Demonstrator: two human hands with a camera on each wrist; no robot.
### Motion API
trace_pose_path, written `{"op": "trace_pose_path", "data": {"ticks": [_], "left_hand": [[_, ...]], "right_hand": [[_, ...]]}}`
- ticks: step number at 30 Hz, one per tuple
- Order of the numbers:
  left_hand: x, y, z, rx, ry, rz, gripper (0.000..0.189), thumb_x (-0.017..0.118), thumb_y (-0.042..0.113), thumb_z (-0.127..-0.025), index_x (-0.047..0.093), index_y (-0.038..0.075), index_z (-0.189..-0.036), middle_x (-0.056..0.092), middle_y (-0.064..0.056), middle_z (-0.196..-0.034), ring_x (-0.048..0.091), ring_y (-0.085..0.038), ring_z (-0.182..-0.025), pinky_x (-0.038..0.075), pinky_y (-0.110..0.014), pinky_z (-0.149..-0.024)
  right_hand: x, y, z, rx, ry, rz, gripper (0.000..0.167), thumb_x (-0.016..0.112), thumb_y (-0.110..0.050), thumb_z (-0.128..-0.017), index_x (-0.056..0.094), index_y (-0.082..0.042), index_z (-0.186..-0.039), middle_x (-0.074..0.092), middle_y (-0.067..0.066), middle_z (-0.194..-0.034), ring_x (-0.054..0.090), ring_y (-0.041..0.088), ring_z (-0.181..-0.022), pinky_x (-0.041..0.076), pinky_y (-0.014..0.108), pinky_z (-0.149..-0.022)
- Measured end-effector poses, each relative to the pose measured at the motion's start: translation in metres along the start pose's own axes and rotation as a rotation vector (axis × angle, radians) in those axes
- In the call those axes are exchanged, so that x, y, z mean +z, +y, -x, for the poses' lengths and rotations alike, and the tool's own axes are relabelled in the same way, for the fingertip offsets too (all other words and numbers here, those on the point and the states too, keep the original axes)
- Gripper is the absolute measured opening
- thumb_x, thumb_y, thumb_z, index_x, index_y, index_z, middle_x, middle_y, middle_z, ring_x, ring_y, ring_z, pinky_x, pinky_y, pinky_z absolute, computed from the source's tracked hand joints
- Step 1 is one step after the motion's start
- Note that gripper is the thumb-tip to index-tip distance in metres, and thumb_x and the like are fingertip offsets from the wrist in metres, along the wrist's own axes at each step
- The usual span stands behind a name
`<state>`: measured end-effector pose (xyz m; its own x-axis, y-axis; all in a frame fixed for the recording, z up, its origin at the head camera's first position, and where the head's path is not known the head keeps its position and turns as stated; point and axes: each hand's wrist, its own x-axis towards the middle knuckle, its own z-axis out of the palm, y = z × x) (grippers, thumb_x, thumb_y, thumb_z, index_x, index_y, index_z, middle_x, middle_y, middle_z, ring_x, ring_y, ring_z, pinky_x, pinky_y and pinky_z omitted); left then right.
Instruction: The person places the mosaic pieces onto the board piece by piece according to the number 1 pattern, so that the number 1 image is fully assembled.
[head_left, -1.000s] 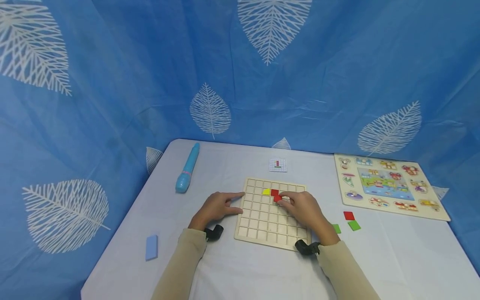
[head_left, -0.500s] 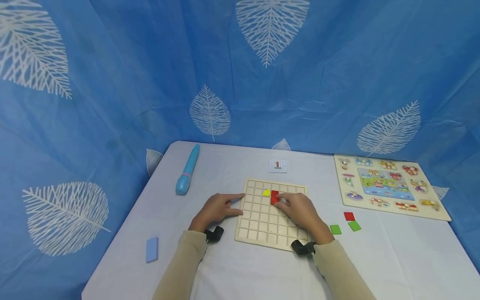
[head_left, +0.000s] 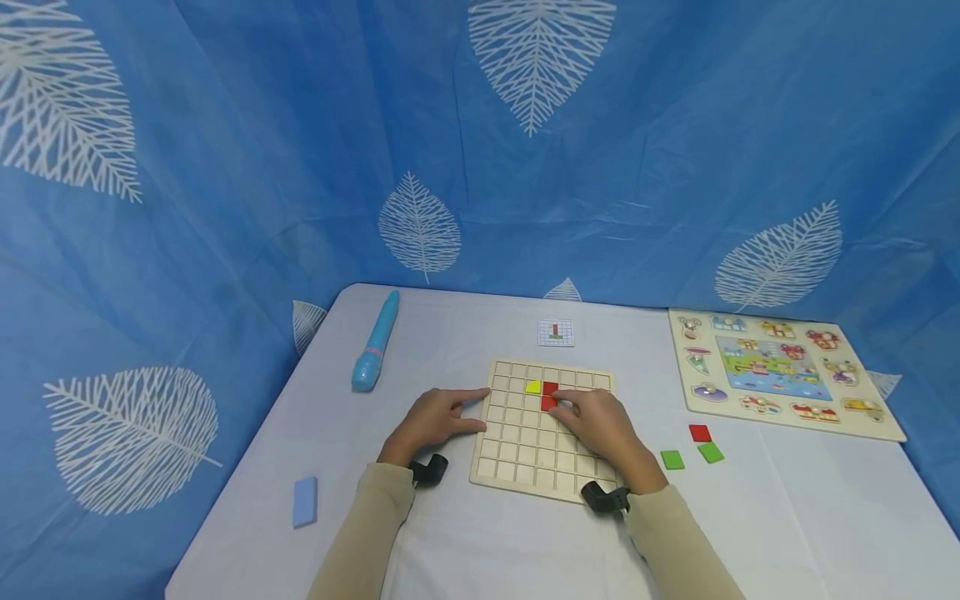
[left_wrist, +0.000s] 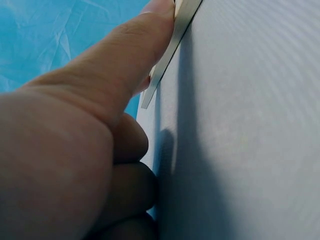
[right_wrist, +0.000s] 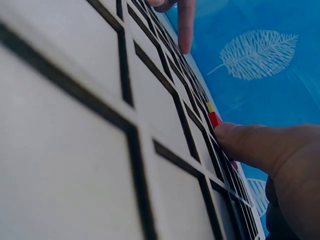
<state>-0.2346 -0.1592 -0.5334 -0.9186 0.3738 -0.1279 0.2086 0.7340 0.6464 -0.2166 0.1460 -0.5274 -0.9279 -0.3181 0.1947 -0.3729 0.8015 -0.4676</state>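
Since a second ago the right hand [head_left: 600, 427] has drawn slightly back toward the person, and the red tile [head_left: 550, 396] now sits squarely in the grid board [head_left: 525, 454] just right of the yellow tile [head_left: 532, 386]. From the head view, that hand's fingertips press on the red tile, fingers nearly straight, gripping nothing; the left hand [head_left: 433, 419] lies flat against the board's left edge, forefinger extended. A red square [head_left: 699, 432] and two green squares [head_left: 672, 459] lie right of the board, a pattern card [head_left: 556, 332] behind it. At the left wrist, the forefinger [left_wrist: 125, 55] touches the board's rim [left_wrist: 172, 47]. At the right wrist, a fingertip [right_wrist: 245, 142] touches the red tile [right_wrist: 214, 119] on the board [right_wrist: 75, 125].
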Motion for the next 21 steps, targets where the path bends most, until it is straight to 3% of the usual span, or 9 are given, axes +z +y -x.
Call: {"op": "trace_pose_path", "data": {"ticks": [10,21], "left_hand": [[0.0003,-0.0002,0.0005,-0.003,-0.002,-0.003,0.066,0.084,0.046,-0.082,0.062,0.034,-0.143,0.039,0.007,-0.057,0.034,-0.009,-0.052,0.03,-0.026,-0.05],[-0.0001,-0.0011,0.0003,0.008,-0.009,0.005,0.066,0.084,0.046,-0.082,0.062,0.034,-0.143,0.039,0.007,-0.057,0.033,-0.009,-0.052,0.029,-0.026,-0.051]], "right_hand": [[0.0047,0.004,0.0027,0.022,0.029,-0.043,0.033,0.077,-0.032,-0.093,0.078,-0.01,-0.118,0.034,-0.012,-0.049,0.025,0.006,-0.05,0.033,0.03,-0.056],[-0.0004,0.0071,0.0071,0.072,0.026,-0.042,0.034,0.078,-0.033,-0.092,0.077,-0.013,-0.12,0.036,-0.011,-0.05,0.031,0.009,-0.052,0.034,0.032,-0.057]]}}
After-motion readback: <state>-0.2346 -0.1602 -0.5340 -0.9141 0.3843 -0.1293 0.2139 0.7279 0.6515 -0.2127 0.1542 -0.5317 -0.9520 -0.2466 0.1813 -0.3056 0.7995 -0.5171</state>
